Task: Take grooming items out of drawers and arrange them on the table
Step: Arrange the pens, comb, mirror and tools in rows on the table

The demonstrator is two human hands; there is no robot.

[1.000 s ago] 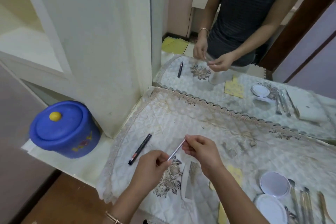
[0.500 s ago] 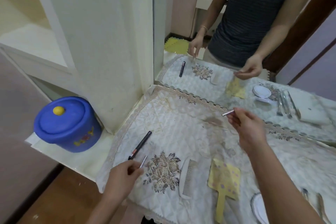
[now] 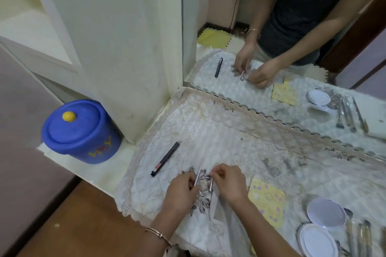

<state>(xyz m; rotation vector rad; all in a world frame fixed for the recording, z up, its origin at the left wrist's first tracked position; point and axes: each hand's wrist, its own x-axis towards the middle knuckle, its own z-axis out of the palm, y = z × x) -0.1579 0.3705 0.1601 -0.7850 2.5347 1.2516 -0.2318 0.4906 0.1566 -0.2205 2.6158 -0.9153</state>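
The blue bucket (image 3: pixel 83 137) stands lidded at the left end of the worktop (image 3: pixel 100 171), its contents hidden. Right of it, the quilted cloth (image 3: pixel 229 142) runs back to the mirror (image 3: pixel 225 6) and overhangs the front edge. A black pen (image 3: pixel 165 159) lies right of the bucket. Further right, the left hand (image 3: pixel 181 191) pinches a thin silver stick (image 3: pixel 198 173) and the right hand (image 3: pixel 229 185) pinches a short silver piece (image 3: pixel 211 184).

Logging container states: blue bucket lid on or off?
On. The lid with its yellow knob sits flat over the bucket, covering its mouth fully.
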